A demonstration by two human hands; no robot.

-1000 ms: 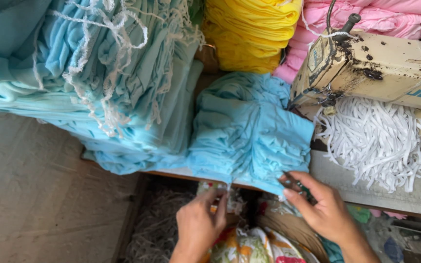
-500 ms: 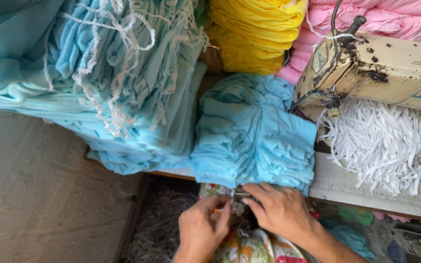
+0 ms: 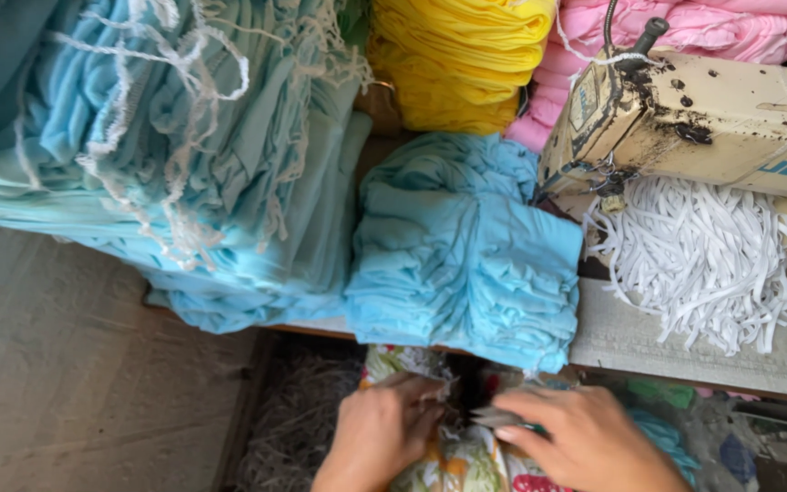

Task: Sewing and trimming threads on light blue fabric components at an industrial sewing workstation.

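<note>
Careful, your right hand (image 3: 585, 442) has its fingers closed on small snips (image 3: 495, 419), just below the folded blue stack (image 3: 466, 264); left hand (image 3: 380, 433) pinches floral cloth (image 3: 453, 465) right at the blades, so a slip could nick those fingertips

Table (image 3: 685, 351): pale, worn edge.
Carried: folded light-blue cloth stack (image 3: 466, 264), white elastic strips (image 3: 703, 260), sewing machine (image 3: 694, 114), yellow bundle (image 3: 457, 59).
</note>
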